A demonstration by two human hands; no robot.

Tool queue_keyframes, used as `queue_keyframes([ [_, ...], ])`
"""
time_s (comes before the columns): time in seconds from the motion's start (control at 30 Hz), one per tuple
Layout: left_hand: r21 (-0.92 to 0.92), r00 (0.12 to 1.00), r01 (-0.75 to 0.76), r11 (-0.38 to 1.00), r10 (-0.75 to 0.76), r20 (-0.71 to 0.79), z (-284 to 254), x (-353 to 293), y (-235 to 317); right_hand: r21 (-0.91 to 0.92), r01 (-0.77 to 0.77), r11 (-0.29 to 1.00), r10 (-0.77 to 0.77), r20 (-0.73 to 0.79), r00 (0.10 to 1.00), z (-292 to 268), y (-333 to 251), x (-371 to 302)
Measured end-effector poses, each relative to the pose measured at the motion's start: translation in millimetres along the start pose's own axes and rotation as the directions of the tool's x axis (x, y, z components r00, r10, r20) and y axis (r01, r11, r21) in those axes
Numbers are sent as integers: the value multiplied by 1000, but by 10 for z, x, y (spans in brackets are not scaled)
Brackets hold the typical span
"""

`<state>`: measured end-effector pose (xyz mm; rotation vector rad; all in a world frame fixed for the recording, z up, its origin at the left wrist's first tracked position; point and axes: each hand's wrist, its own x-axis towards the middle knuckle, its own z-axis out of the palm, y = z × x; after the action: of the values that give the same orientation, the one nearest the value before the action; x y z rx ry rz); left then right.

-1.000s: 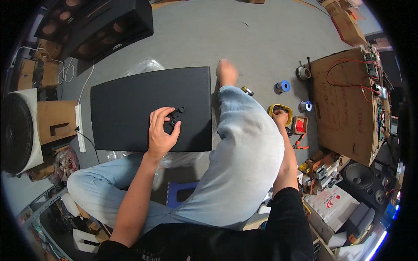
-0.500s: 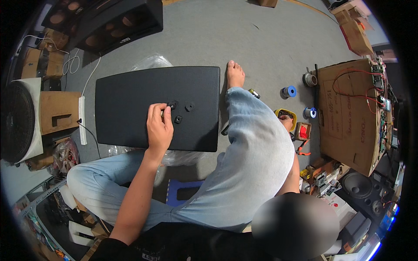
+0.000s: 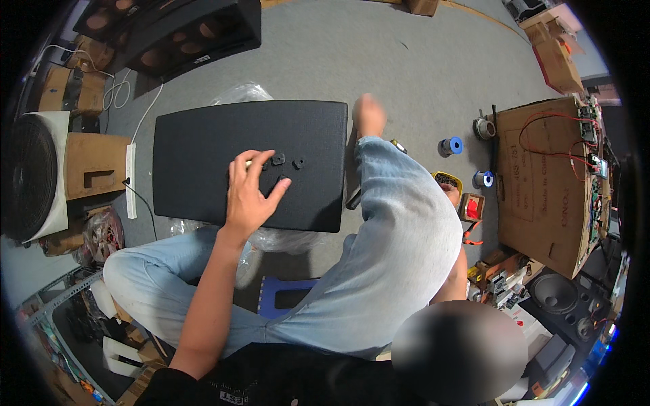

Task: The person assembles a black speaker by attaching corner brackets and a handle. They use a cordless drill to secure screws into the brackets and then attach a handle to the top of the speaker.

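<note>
A large black panel (image 3: 203, 149) lies flat on the grey floor in front of me. My left hand (image 3: 249, 193) rests on it with fingers spread. Its fingertips touch a few small black pieces (image 3: 278, 160) lying near the panel's middle. One more small black piece (image 3: 298, 163) lies just to the right, apart from the hand. My right hand (image 3: 451, 195) reaches down past my right leg beside a yellow container (image 3: 447, 178). The leg hides most of that hand, so its grip cannot be seen.
Two blue spools (image 3: 450, 145) (image 3: 483, 178) and a red box (image 3: 472, 206) lie right of my leg. A cardboard board with wires (image 3: 542, 183) stands further right. Black speaker cabinets (image 3: 176, 30), a white power strip (image 3: 131, 179) and a blue stool (image 3: 288, 294) surround me.
My left hand let a small black piece down onto the panel and now spreads its fingers over the pieces. My right arm stays low on the right.
</note>
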<state>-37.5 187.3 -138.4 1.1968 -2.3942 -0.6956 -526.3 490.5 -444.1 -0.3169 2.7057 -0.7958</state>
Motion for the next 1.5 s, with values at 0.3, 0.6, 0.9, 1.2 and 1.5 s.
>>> queue_keyframes([
  [0.3,82,997,14,997,-8,-74,65,-204,-299,208,168,964,-159,-57,986,-549,-830,-106],
  [0.6,93,988,55,994,-41,-147,-20,-157,-392,450,523,724,-690,491,532,-2113,-4255,-1984],
  [0.9,4,988,85,996,-84,-129,-165,-281,-561,343,857,384,-826,543,153,-66,-4355,-3118],
  [1.2,-65,988,147,987,-149,-31,-236,-315,-575,310,780,543,-727,639,252,-299,-4278,-3037],
  [1.5,-38,992,123,992,-124,-5,-201,-263,-476,412,705,577,-752,604,263,-210,-4161,-2913],
])
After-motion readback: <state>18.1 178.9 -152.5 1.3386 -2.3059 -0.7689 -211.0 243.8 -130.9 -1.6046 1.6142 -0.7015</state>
